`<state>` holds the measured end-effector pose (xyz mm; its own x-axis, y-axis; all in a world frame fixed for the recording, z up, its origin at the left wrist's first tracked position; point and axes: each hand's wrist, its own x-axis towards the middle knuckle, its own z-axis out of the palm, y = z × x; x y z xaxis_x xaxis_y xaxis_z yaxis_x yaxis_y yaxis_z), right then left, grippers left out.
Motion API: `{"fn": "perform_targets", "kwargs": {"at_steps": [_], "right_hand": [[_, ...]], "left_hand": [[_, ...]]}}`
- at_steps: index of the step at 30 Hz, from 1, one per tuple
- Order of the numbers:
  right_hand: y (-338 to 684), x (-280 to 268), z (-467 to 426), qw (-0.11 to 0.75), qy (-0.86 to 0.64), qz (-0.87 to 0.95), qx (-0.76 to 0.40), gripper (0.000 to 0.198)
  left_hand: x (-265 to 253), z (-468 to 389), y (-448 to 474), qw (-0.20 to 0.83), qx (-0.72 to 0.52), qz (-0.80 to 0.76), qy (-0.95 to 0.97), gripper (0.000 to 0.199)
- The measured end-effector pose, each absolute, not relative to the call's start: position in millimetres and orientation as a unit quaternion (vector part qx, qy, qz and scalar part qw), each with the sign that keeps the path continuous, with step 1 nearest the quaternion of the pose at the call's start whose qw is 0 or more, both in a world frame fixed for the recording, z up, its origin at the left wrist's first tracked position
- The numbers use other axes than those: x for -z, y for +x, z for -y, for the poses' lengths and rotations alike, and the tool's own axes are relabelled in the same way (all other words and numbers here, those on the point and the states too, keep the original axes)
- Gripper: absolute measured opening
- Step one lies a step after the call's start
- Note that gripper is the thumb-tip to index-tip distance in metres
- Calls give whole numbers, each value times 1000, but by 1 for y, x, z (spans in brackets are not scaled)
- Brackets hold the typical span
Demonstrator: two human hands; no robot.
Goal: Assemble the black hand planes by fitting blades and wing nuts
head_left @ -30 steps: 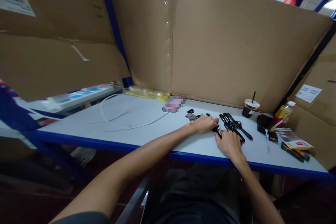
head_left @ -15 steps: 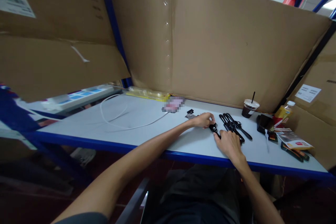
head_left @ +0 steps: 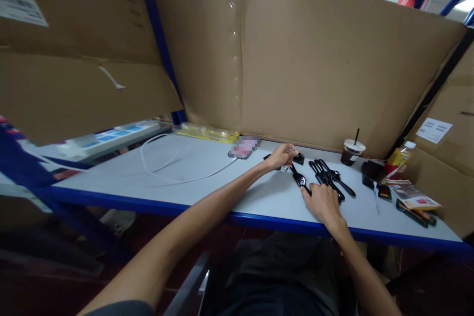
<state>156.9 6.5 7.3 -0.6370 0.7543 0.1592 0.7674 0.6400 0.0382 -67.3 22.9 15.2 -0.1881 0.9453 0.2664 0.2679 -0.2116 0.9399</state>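
Observation:
A black two-handled tool that looks like a spokeshave (head_left: pixel 300 180) slants across the table, its lower handle gripped by my right hand (head_left: pixel 325 203). Beyond its upper end, my left hand (head_left: pixel 282 156) is closed in a pinch; what lies between the fingertips is too small to make out. A dark flat piece (head_left: pixel 298 159) shows just right of those fingertips, and I cannot tell whether they hold it. Under the left hand a small shiny bit (head_left: pixel 285 169) peeks out. Several similar black spokeshaves (head_left: pixel 326 175) lie in a pile just beyond my right hand.
A lidded cup with a straw (head_left: pixel 351 152), a bottle (head_left: pixel 402 157), a black box (head_left: pixel 372 173) and a packet (head_left: pixel 414 195) stand or lie at right. A phone (head_left: pixel 244 147) with a white cable (head_left: pixel 192 179) is at left. Cardboard (head_left: pixel 314 59) walls the back.
My left hand has moved up and slightly left, off the middle of the spokeshave, which now shows uncovered. The dark flat piece has come into view. My right hand has stayed on the handle.

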Motion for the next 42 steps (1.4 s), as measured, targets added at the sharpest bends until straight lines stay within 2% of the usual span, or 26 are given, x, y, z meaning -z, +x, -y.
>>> {"fn": "perform_targets", "kwargs": {"at_steps": [5, 13, 22, 28, 35, 42], "right_hand": [[157, -7, -7, 69, -420, 903, 52, 47], [158, -5, -7, 79, -417, 903, 58, 47], [157, -8, -6, 66, -421, 903, 48, 48], [158, -7, -6, 72, -420, 903, 50, 47], [158, -8, -6, 75, -419, 904, 52, 46], [158, -7, -6, 73, -418, 904, 55, 46]], "left_hand": [[-16, -27, -101, 216, -536, -638, 508, 15], [-3, -30, -128, 236, -451, -716, 477, 27], [3, -35, -129, 216, -403, -745, 486, 18], [4, -35, -128, 142, -378, -760, 509, 10], [6, -34, -131, 54, -327, -776, 537, 14], [7, -34, -132, 22, -301, -785, 542, 15]]}}
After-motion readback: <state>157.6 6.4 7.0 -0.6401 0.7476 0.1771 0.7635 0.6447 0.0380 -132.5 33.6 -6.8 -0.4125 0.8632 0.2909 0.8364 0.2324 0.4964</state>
